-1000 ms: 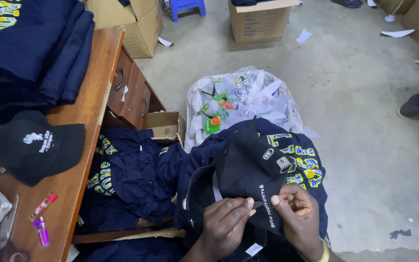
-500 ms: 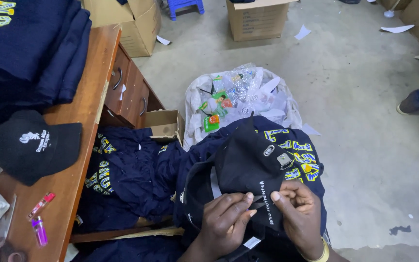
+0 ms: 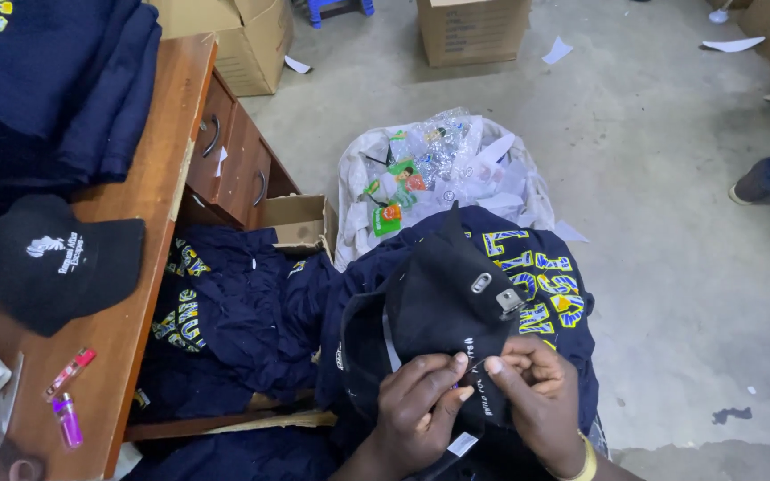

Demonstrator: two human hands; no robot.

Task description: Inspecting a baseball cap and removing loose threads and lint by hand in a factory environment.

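A black cap (image 3: 438,307) with a metal strap buckle lies upside down on my lap, over a navy garment (image 3: 545,285) with yellow lettering. My left hand (image 3: 416,405) and my right hand (image 3: 536,392) meet at the cap's near edge. Both pinch its fabric between thumb and fingertips, almost touching each other. A small white tag (image 3: 462,443) shows just below my left hand. A yellow band sits on my right wrist.
A wooden desk (image 3: 149,205) at left bears another black cap (image 3: 46,263), stacked navy garments (image 3: 42,89) and two lighters (image 3: 69,396). More navy garments (image 3: 233,330) lie below it. A white sack of plastic waste (image 3: 438,169), cardboard boxes (image 3: 470,31) and another person's shoes (image 3: 764,183) are on the floor.
My fingers have shifted slightly along the cap's edge, and the cap's strap end has lifted a little. The view has tilted slightly.
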